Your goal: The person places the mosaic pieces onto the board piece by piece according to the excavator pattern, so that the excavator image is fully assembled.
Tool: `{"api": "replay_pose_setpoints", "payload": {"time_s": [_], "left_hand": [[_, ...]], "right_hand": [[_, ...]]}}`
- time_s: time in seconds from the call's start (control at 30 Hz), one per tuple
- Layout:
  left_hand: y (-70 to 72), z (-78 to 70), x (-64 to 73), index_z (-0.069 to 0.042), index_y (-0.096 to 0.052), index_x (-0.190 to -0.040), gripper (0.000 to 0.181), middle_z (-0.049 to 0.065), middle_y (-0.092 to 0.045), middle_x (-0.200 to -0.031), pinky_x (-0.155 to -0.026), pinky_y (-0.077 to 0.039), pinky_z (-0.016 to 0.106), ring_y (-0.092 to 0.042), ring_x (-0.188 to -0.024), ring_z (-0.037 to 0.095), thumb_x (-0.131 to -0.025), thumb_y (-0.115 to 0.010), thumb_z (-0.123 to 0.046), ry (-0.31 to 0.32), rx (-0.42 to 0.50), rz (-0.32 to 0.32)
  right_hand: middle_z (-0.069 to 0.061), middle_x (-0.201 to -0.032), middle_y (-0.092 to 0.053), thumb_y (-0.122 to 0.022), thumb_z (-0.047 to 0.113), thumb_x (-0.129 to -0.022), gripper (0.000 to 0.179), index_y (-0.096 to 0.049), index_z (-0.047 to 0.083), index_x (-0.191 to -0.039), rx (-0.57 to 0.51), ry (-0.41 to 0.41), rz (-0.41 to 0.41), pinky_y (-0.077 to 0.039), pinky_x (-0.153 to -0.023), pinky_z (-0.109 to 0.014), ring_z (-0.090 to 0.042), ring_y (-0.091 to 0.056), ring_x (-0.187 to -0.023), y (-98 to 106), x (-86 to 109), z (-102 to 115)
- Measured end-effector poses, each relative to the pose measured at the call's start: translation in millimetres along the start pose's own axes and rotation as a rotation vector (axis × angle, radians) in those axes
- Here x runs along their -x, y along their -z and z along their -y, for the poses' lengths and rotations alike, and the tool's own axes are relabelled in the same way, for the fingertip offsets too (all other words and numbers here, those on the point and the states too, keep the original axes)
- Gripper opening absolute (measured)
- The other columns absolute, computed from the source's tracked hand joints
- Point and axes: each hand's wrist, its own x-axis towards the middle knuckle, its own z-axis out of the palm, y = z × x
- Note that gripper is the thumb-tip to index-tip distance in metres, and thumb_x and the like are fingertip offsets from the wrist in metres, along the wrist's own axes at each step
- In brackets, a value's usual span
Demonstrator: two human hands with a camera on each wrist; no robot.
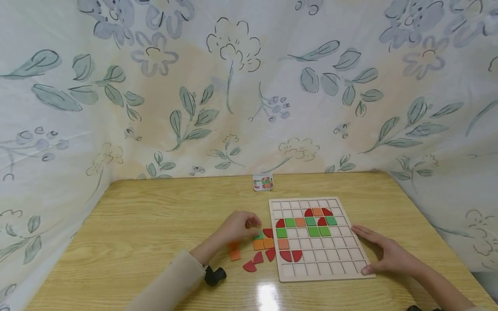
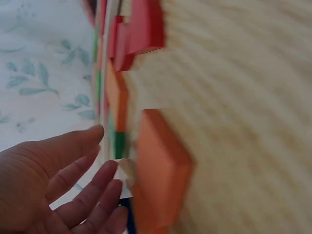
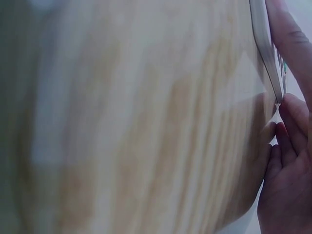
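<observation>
A pale wooden grid board (image 1: 334, 261) lies on the table, with red quarter-circle, green square and orange square tiles in some of its cells. My left hand (image 1: 238, 225) hovers left of the board, just over a loose green tile (image 1: 258, 235). In the left wrist view its thumb and fingers are apart, with nothing visible between them; an orange tile (image 2: 163, 165) lies close by. Spread along the board's right side, my right hand (image 1: 379, 249) touches the edge with its fingers, and its thumb rests at the near right corner.
Beside the board's left edge lie loose orange squares (image 1: 258, 245) and several red quarter-circles (image 1: 250, 266). A small printed pattern card (image 1: 263, 183) is at the table's back edge. Floral cloth (image 1: 233, 86) hangs behind the wooden table (image 1: 155, 216).
</observation>
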Motion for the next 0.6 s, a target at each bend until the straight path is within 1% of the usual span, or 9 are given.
{"api": "replay_pose_setpoints", "payload": {"time_s": [0.17,0.37,0.47,0.5,0.6], "left_hand": [[-3.4,2.6,0.2,-0.015,-0.067,-0.090,0.014,-0.007,-0.062,-0.082,-0.070,-0.044,0.023,-0.052,-0.075,0.011,-0.078,-0.073,-0.018,-0.023,-0.040,-0.019],[-1.3,0.9,3.3,-0.012,-0.068,-0.091,0.014,-0.003,-0.064,-0.085,-0.070,-0.043,0.024,-0.053,-0.077,0.014,-0.078,-0.073,-0.015,-0.037,-0.054,-0.038],[0.2,1.6,5.9,-0.010,-0.068,-0.092,0.014,-0.002,-0.065,-0.086,-0.069,-0.044,0.023,-0.054,-0.076,0.014,-0.079,-0.071,-0.012,-0.070,-0.066,-0.058],[0.4,2.4,6.8,-0.009,-0.068,-0.092,0.014,-0.001,-0.065,-0.085,-0.068,-0.044,0.023,-0.054,-0.075,0.013,-0.079,-0.071,-0.011,-0.096,-0.079,-0.069],[0.8,4.9,8.4,-0.008,-0.067,-0.094,0.015,0.000,-0.066,-0.086,-0.068,-0.045,0.022,-0.057,-0.076,0.011,-0.079,-0.071,-0.009,-0.140,-0.080,-0.083]], "right_hand": [[0.008,-0.145,-0.034,-0.084,0.032,-0.060,0.095,-0.038,0.012,-0.141,-0.010,0.009,0.000,-0.010,-0.089,0.005,0.025,-0.012,-0.122,0.2,-0.2,0.4],[0.009,-0.145,-0.034,-0.084,0.033,-0.060,0.095,-0.038,0.012,-0.141,-0.002,0.010,-0.004,-0.009,-0.089,0.005,0.025,-0.012,-0.122,-0.1,0.1,0.5],[0.008,-0.145,-0.035,-0.084,0.033,-0.059,0.095,-0.039,0.011,-0.140,-0.006,0.014,-0.008,-0.009,-0.089,0.004,0.024,-0.012,-0.123,-0.1,0.1,0.6],[0.008,-0.145,-0.035,-0.084,0.033,-0.059,0.095,-0.039,0.011,-0.140,-0.007,0.013,-0.009,-0.009,-0.089,0.004,0.024,-0.012,-0.123,-0.1,0.1,0.6],[0.008,-0.145,-0.035,-0.084,0.032,-0.060,0.095,-0.038,0.012,-0.141,-0.016,0.011,-0.007,-0.010,-0.089,0.004,0.024,-0.012,-0.123,0.0,0.1,0.9]]}}
